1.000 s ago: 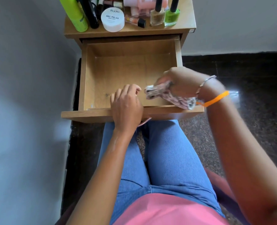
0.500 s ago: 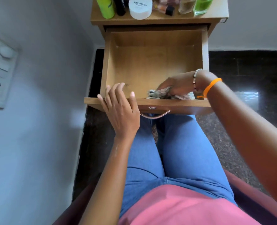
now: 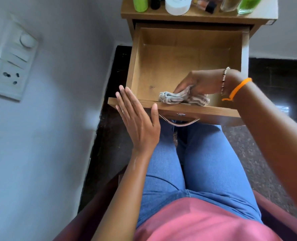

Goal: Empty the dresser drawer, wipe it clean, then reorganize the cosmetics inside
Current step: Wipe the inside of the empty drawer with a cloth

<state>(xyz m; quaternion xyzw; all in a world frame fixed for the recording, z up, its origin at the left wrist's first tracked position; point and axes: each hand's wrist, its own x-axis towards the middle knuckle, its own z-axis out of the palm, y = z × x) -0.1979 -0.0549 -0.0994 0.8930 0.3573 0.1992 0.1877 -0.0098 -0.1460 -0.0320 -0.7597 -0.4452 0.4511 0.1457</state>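
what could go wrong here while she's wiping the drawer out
1. The drawer is pulled far out and the left hand only lies flat at its front edge, so a hard stroke with the cloth might shift or tip it.
2. The right hand works only the front corner; the rest might get missed.
3. Bottles and a white jar stand near the dresser top's edge above the drawer; jolts could knock one in.

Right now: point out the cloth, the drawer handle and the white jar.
cloth [image 3: 172,97]: head view, on the bunched left end.
drawer handle [image 3: 179,124]: head view, on the curved metal bar.
white jar [image 3: 178,5]: head view, on its lid.
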